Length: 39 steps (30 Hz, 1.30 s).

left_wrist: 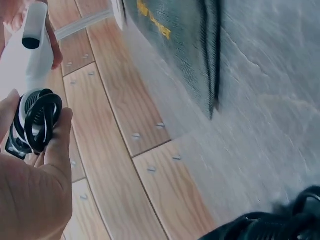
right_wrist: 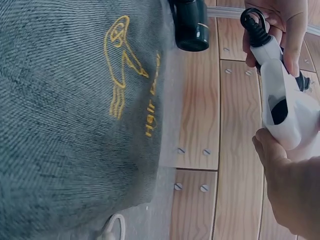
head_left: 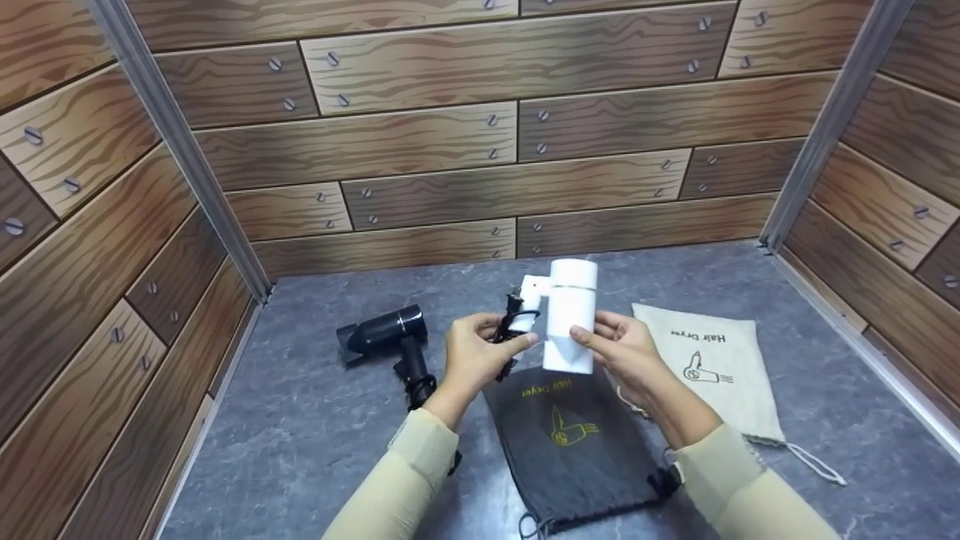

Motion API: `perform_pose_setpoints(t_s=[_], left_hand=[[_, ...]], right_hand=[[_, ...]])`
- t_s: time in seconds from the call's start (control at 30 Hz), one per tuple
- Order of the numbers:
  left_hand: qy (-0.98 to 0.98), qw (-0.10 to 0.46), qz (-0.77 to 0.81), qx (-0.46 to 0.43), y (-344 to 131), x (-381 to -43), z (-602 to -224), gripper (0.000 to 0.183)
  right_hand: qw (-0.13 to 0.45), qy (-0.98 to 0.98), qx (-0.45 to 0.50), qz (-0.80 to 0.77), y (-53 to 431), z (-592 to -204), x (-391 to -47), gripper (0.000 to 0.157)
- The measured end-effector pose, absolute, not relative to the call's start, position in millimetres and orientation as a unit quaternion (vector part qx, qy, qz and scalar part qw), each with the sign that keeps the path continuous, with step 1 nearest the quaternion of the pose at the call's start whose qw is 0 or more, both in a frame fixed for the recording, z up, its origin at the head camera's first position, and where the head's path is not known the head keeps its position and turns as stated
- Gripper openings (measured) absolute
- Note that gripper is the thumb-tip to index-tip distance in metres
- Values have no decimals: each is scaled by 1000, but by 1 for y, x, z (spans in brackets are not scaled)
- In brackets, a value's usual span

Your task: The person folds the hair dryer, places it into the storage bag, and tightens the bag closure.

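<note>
While between fingers (head_left: 592, 342), white hair dryer (head_left: 571, 309) outside dark drawstring pouch (head_left: 592, 472)

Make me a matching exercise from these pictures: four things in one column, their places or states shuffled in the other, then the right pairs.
Things:
1. white hair dryer
2. black hair dryer
3. dark bag
4. cream bag

Places and states:
A. on the table, yellow lettering and a yellow drawing on it
B. on the table, to the left of the left hand
C. white cord at one end, dark lettering on it
D. held by the left hand at the handle and the right hand at the barrel

Right pairs: 1-D, 2-B, 3-A, 4-C
</note>
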<state>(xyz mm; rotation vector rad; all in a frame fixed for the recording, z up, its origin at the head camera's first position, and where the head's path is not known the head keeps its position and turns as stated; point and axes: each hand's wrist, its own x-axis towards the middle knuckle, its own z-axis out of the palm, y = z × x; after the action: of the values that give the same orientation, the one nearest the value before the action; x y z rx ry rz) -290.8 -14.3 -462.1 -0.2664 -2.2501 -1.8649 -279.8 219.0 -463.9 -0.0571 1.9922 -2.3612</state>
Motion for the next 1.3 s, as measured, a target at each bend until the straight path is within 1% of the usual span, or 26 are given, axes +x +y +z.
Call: perform_pose_setpoints(t_s=[0.2,0.3,0.43,0.63,0.7,0.87,0.97,1.13,1.3], left_hand=[[-708,124,-693,-64,5,-280,-458,42],[-703,122,-698,-57,9,-276,-458,42],[-709,111,-694,-59,7,-272,-457,44],[-711,55,-695,-90,4,-255,-456,48],[-713,33,-692,-106,3,-248,-455,48],[-719,-4,-678,-156,2,-237,-451,48],[-718,-29,-674,-168,3,-233,-451,49],[-698,-62,-692,-172,1,-227,-459,56],[-683,-88,-702,-183,1,-223,-469,68]], right_hand=[[-17,631,-3,-776,206,-465,-271,63],[-24,634,3,-773,205,-465,-267,64],[-17,642,11,-766,207,-461,-263,63],[-8,639,27,-769,219,-456,-252,63],[-2,645,33,-763,223,-458,-247,63],[21,641,54,-765,227,-468,-235,61],[25,626,62,-777,232,-471,-229,60],[37,634,56,-770,239,-471,-222,62],[43,641,59,-764,246,-469,-217,64]])
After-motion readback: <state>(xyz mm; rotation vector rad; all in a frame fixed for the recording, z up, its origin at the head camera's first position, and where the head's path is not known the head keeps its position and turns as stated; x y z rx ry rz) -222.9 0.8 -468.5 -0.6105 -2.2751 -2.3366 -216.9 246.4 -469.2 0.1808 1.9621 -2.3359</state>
